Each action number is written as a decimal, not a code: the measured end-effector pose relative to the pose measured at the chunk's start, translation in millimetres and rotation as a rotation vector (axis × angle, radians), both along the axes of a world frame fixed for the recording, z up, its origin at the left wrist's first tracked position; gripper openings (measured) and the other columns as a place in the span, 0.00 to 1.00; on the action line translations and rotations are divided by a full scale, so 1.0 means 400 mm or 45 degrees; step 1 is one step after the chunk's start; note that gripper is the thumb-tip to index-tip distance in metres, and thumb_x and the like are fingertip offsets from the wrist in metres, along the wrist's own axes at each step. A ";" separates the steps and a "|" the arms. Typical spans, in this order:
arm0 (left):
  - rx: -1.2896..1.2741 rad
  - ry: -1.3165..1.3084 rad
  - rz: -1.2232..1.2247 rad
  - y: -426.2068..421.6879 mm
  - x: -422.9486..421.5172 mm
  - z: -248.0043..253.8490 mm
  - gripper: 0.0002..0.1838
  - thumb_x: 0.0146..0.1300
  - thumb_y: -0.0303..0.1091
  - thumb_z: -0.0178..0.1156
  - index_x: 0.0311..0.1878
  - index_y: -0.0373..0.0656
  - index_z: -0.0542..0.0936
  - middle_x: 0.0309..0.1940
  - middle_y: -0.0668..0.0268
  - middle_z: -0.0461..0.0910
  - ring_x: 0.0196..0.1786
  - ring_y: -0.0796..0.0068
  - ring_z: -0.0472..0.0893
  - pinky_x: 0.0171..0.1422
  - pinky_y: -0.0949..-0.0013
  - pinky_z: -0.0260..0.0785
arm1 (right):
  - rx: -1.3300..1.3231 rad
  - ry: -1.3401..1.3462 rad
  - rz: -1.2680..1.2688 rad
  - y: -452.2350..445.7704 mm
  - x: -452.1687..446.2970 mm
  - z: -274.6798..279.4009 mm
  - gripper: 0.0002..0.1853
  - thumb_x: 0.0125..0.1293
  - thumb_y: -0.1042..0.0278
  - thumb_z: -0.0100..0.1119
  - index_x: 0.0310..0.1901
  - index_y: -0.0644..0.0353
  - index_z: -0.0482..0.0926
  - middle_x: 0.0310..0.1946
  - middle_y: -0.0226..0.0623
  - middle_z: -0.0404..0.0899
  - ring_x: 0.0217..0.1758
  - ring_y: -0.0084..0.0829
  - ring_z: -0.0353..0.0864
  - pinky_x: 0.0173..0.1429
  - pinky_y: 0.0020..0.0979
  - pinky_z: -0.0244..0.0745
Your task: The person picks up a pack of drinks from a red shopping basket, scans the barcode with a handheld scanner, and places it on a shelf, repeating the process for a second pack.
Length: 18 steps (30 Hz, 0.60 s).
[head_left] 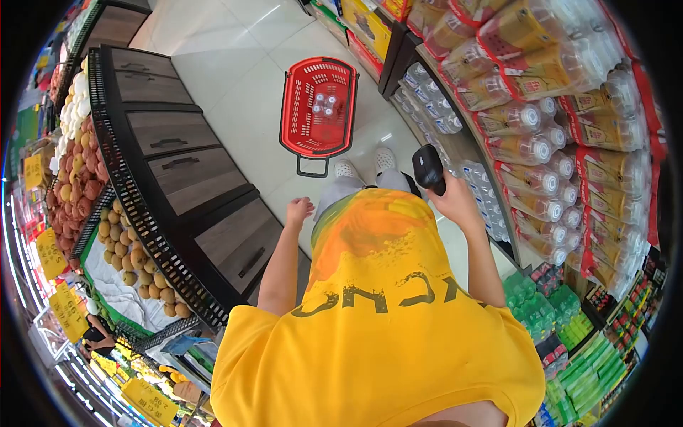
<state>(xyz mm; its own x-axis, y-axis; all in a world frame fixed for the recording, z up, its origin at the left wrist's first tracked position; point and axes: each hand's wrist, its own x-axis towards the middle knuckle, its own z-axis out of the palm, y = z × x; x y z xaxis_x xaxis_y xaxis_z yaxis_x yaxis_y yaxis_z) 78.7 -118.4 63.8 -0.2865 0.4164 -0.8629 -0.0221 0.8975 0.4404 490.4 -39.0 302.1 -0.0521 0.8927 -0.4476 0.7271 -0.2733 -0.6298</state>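
Note:
My right hand (453, 201) is closed around the handle of a black handheld scanner-like device (427, 168), held out near the bottle shelves. My left hand (300, 208) hangs at my side with its fingers curled in and nothing visible in it. On the floor in front of my feet stands a red shopping basket (318, 107) with black edging and a black handle. Inside the basket are several bottles with pale caps (325, 104).
Shelves of shrink-wrapped bottles (530, 146) line the right side. Green drink packs (541, 313) sit at lower right. On the left, a produce stand with grey drawers (174, 139) holds round brown fruit (128, 250). A person (98, 334) is at far lower left.

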 end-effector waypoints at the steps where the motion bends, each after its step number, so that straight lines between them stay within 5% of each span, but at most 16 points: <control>1: 0.027 -0.019 0.002 0.014 -0.012 0.001 0.16 0.61 0.36 0.56 0.45 0.34 0.77 0.36 0.60 0.82 0.36 0.70 0.83 0.39 0.68 0.75 | -0.005 -0.028 0.004 -0.002 -0.021 -0.006 0.18 0.54 0.66 0.64 0.45 0.63 0.75 0.31 0.55 0.80 0.39 0.58 0.78 0.42 0.46 0.73; 7: 0.129 -0.080 0.079 0.034 -0.140 -0.023 0.16 0.60 0.36 0.57 0.46 0.34 0.76 0.36 0.59 0.82 0.36 0.69 0.83 0.39 0.69 0.75 | 0.027 -0.043 0.031 0.017 -0.138 -0.059 0.17 0.54 0.65 0.63 0.44 0.62 0.76 0.32 0.56 0.80 0.41 0.58 0.78 0.43 0.48 0.73; 18: -0.173 -0.097 0.210 -0.104 -0.231 -0.109 0.14 0.62 0.37 0.55 0.43 0.34 0.77 0.34 0.59 0.82 0.36 0.69 0.83 0.37 0.69 0.75 | -0.066 -0.120 0.065 0.114 -0.220 -0.106 0.17 0.54 0.63 0.64 0.45 0.61 0.77 0.34 0.56 0.81 0.43 0.57 0.78 0.44 0.47 0.74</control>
